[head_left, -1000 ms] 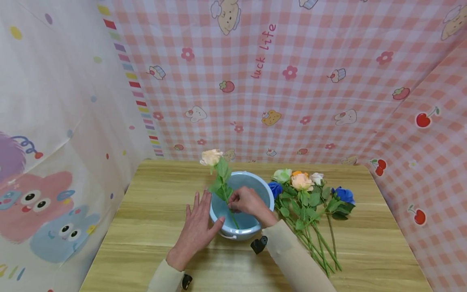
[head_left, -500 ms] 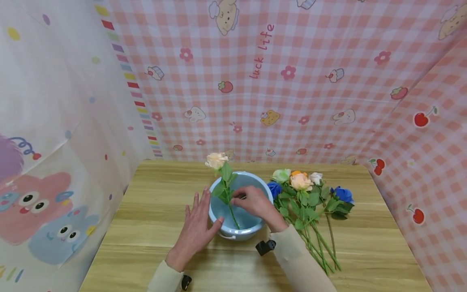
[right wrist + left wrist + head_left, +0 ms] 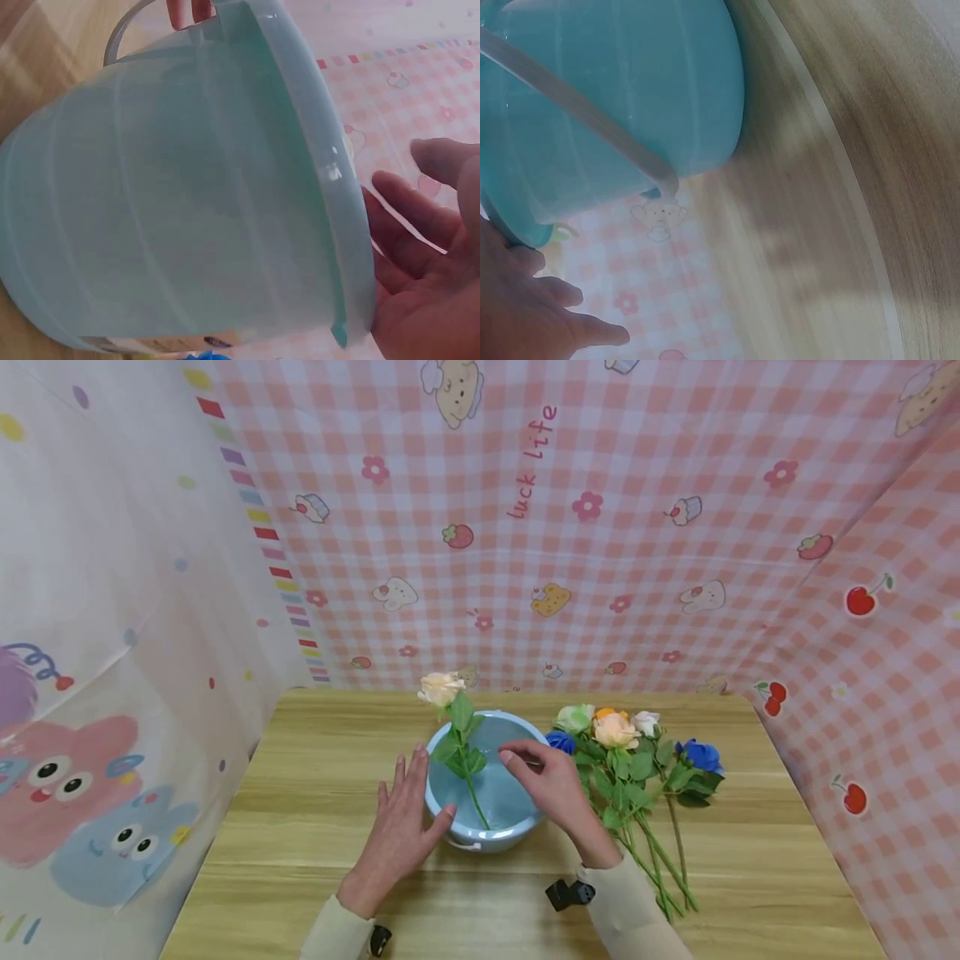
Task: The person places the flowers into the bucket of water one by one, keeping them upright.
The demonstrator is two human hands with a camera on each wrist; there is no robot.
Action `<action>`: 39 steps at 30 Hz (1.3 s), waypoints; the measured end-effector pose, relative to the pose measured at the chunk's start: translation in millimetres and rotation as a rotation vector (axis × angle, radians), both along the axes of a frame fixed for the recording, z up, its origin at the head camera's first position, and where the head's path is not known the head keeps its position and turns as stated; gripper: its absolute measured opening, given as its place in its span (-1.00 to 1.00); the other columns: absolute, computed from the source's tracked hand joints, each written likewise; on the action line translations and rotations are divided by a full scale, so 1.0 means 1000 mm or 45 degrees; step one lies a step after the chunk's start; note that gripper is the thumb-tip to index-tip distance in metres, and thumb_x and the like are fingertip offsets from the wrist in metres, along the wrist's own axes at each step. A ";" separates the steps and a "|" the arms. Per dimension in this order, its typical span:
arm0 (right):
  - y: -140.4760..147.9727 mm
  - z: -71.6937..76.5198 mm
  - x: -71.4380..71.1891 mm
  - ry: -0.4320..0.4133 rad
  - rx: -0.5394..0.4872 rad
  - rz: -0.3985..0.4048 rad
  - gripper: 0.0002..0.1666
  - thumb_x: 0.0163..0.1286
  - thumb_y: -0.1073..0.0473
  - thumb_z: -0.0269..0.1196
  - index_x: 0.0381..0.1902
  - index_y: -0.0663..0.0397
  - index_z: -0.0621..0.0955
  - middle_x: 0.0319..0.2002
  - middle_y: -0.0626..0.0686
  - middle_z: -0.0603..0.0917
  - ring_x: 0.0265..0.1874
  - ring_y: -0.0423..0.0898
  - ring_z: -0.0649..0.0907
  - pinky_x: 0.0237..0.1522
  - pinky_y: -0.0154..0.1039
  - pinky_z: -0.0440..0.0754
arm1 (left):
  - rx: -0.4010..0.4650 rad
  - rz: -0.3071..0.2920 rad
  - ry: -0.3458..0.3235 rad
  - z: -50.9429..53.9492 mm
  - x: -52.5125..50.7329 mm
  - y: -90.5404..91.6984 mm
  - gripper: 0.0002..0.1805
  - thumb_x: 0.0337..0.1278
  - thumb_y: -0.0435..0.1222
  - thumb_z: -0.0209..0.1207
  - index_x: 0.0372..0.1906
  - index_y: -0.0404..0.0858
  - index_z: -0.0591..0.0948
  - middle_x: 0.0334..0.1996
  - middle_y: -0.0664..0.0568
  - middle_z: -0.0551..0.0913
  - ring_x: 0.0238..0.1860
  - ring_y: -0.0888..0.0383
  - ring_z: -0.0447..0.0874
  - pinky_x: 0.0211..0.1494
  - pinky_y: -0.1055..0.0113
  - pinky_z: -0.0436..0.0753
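Note:
A light-blue bucket point(image 3: 495, 836) with a handle stands on the table in the head view. Inside it leans a cream rose point(image 3: 441, 688), its bloom above the far left rim and its green stem slanting to the near side. My left hand point(image 3: 400, 831) rests against the bucket's left rim with fingers extended. Over the right part of the bucket is my right hand point(image 3: 553, 783), fingers loosely bent, thumb apart from them, holding nothing. In the right wrist view, the right hand point(image 3: 431, 247) is beside the bucket's rim point(image 3: 334, 172), apart from the rose.
Right of the bucket several roses lie on the wooden table point(image 3: 300, 827): a green one point(image 3: 575, 718), a peach one point(image 3: 617, 731), a white one point(image 3: 646, 722) and blue ones point(image 3: 701, 755), among others. Their stems point toward the front. A pink checked cloth point(image 3: 637, 552) hangs behind.
My right hand has let go of the rose stem and moved right, away from it. The rose now leans in the bucket by itself. My left hand stays at the rim.

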State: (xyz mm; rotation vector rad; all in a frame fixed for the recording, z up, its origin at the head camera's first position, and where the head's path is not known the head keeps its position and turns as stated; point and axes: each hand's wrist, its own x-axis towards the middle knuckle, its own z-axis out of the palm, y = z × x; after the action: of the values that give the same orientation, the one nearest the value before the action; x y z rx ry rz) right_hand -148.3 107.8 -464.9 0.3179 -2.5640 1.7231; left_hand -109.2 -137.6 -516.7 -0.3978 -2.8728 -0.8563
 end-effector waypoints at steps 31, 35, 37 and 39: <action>0.092 -0.040 0.035 0.009 -0.608 -0.556 -0.57 0.62 0.15 0.16 0.08 0.51 0.62 -0.13 0.09 0.80 -0.15 -0.14 0.78 -0.04 -0.28 0.75 | 0.012 -0.002 0.032 -0.003 0.000 0.000 0.01 0.41 0.16 0.04 0.68 -0.29 -0.07 0.67 -0.15 -0.05 0.62 -0.30 -0.11 0.46 -0.52 0.01; 0.103 -0.047 0.037 -0.032 -0.684 -0.646 -0.57 0.62 0.13 0.16 0.09 0.48 0.62 -0.15 0.01 0.80 -0.14 -0.13 0.78 -0.02 -0.29 0.74 | 0.016 -0.001 0.020 -0.003 0.000 0.000 0.00 0.42 0.16 0.03 0.68 -0.29 -0.07 0.68 -0.12 -0.08 0.63 -0.28 -0.13 0.47 -0.51 0.01; 0.108 -0.051 0.037 -0.058 -0.717 -0.696 -0.60 0.61 0.12 0.16 0.08 0.42 0.64 -0.15 0.01 0.80 -0.13 -0.12 0.78 -0.02 -0.32 0.74 | 0.016 0.000 0.019 -0.004 0.000 0.000 0.00 0.42 0.16 0.03 0.68 -0.29 -0.07 0.68 -0.12 -0.08 0.63 -0.28 -0.13 0.47 -0.51 0.01; 0.113 -0.054 0.038 -0.071 -0.760 -0.744 -0.65 0.61 0.13 0.17 0.05 0.35 0.67 -0.16 0.01 0.80 -0.14 -0.13 0.78 -0.03 -0.33 0.74 | 0.018 0.001 0.016 -0.003 0.000 0.000 0.00 0.42 0.16 0.04 0.68 -0.28 -0.07 0.68 -0.12 -0.08 0.63 -0.27 -0.13 0.47 -0.51 0.01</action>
State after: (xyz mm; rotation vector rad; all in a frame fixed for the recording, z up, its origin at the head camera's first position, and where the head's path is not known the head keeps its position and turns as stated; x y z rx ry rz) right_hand -110.3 221.2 -519.2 -0.4542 -1.7597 2.1002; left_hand -109.2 -137.5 -520.1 -0.3987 -2.8533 -0.8704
